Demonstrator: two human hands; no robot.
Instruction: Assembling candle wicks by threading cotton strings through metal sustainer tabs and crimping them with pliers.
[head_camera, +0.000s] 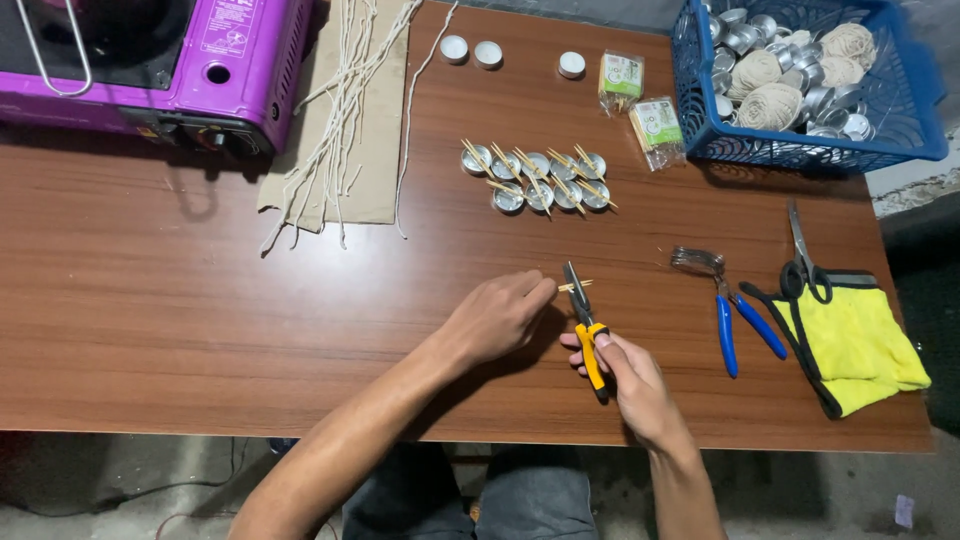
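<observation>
The left hand (497, 318) is pinching small wooden sticks (575, 286) while the right hand (628, 378) is gripping yellow-handled pliers (586, 325), best kept square across them on the worktop (200, 320)

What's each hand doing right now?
Left hand: closed, pinching a small wooden stick at the tip of the pliers.
Right hand: closed on the yellow-handled pliers.
</observation>
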